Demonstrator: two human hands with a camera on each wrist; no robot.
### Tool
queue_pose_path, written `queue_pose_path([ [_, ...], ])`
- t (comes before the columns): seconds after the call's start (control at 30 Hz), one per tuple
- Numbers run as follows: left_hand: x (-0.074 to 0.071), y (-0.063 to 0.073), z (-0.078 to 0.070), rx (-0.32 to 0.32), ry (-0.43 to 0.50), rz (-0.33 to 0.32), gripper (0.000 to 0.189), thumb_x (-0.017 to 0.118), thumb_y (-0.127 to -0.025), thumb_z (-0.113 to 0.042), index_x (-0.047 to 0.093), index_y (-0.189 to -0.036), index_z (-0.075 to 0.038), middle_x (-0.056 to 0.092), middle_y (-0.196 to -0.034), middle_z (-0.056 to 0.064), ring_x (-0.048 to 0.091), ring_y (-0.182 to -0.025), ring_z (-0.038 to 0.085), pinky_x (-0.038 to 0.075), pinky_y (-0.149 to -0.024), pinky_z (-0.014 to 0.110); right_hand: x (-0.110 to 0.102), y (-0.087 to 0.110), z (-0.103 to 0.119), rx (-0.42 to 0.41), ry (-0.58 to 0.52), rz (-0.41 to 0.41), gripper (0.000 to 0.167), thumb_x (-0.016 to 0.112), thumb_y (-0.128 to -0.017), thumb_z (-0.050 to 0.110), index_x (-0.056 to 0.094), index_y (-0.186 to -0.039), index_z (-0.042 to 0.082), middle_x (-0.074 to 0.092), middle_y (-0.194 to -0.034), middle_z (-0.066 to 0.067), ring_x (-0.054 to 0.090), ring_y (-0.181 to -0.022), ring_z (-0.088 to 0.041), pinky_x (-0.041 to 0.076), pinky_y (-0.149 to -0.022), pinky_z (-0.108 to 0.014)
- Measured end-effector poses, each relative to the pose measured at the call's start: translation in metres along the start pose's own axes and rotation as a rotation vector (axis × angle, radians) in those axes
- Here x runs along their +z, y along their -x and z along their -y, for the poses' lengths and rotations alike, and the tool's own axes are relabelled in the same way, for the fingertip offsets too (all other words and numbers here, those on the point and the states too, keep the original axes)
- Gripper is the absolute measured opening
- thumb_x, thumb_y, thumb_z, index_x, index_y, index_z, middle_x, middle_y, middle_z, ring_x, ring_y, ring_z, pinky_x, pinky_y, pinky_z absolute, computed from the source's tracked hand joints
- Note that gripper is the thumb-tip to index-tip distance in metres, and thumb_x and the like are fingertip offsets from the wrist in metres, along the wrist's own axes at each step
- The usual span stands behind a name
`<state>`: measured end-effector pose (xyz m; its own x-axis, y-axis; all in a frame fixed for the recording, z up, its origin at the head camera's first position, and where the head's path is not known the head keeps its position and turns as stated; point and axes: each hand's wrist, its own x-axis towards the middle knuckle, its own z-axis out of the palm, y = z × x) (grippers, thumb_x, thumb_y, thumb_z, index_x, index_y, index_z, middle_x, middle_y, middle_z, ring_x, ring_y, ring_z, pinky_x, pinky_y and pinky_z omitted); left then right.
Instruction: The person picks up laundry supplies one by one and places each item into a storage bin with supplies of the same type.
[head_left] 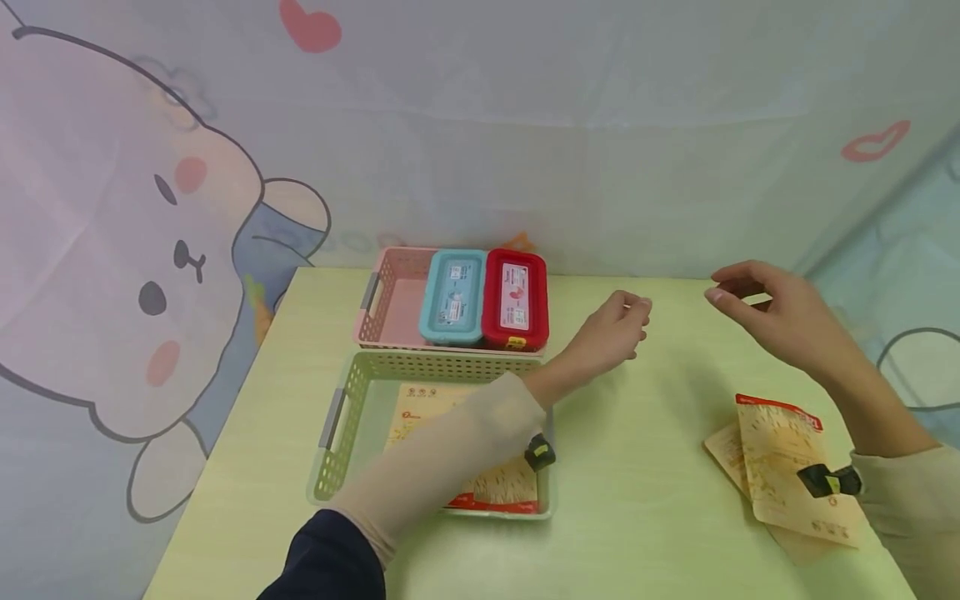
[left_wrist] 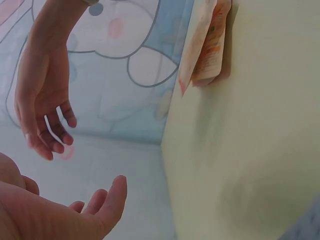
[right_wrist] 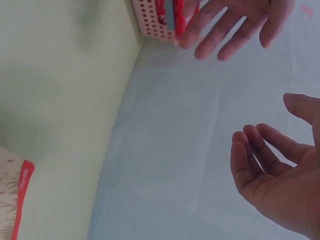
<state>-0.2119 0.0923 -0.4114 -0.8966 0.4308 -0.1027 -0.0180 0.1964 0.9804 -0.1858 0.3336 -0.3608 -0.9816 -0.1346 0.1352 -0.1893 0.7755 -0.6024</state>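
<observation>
My left hand [head_left: 606, 335] hovers over the table to the right of the two baskets, its fingers loosely bent around nothing. Farther right, my right hand [head_left: 783, 317] is raised with its thumb apart from the curved fingers, and it is bare too. Both wrist views show the hands facing each other across a gap. Below the right forearm lie two overlapping yellow food packets [head_left: 783, 467] with red edges. Another yellow packet [head_left: 498, 487] lies in the green basket [head_left: 435, 360], partly hidden under my left sleeve.
Behind the green basket stands a pink basket [head_left: 401, 300]. It holds a light-blue lidded box [head_left: 454, 296] and a red lidded box [head_left: 516, 298] side by side. A printed cloth [head_left: 562, 150] hangs along the table's back edge.
</observation>
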Motion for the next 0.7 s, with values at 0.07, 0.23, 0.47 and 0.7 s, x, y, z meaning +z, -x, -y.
queue_pose_path([
  [0.07, 0.009, 0.0, 0.003, -0.018, 0.002, -0.004, 0.039, 0.045, -0.113, -0.045, 0.057, -0.134, -0.014, 0.064, -0.11, -0.008, 0.067, -0.1, 0.01, 0.058, -0.078, 0.026, -0.002, -0.001, -0.005, 0.014, 0.021, -0.009, 0.045, 0.063, -0.107, 0.042, 0.063, -0.137, 0.009, 0.069, -0.127, -0.014, 0.055, -0.092, 0.013, 0.046, -0.074, -0.013],
  [0.23, 0.033, -0.001, 0.007, -0.029, -0.067, -0.002, 0.038, 0.047, -0.112, -0.046, 0.058, -0.133, -0.017, 0.067, -0.108, -0.007, 0.066, -0.087, 0.008, 0.054, -0.073, 0.027, -0.005, -0.001, -0.022, 0.028, 0.054, -0.041, 0.045, 0.064, -0.106, 0.042, 0.064, -0.135, 0.008, 0.069, -0.125, -0.016, 0.052, -0.095, 0.012, 0.042, -0.075, -0.016],
  [0.47, 0.062, -0.003, 0.002, -0.019, -0.128, 0.041, 0.039, 0.045, -0.112, -0.052, 0.058, -0.134, -0.024, 0.066, -0.127, -0.009, 0.066, -0.1, 0.005, 0.054, -0.08, 0.029, -0.003, -0.001, -0.045, 0.045, 0.067, -0.052, 0.042, 0.067, -0.104, 0.04, 0.065, -0.127, 0.005, 0.069, -0.115, -0.014, 0.052, -0.09, 0.013, 0.042, -0.072, -0.015],
  [0.7, 0.078, -0.003, 0.006, -0.049, -0.142, 0.037, 0.038, 0.045, -0.111, -0.054, 0.058, -0.132, -0.025, 0.065, -0.127, -0.009, 0.065, -0.103, 0.007, 0.054, -0.081, 0.03, -0.004, 0.003, -0.061, 0.069, 0.09, -0.017, 0.044, 0.067, -0.105, 0.04, 0.063, -0.127, 0.002, 0.067, -0.111, -0.013, 0.051, -0.09, 0.01, 0.045, -0.069, -0.02],
])
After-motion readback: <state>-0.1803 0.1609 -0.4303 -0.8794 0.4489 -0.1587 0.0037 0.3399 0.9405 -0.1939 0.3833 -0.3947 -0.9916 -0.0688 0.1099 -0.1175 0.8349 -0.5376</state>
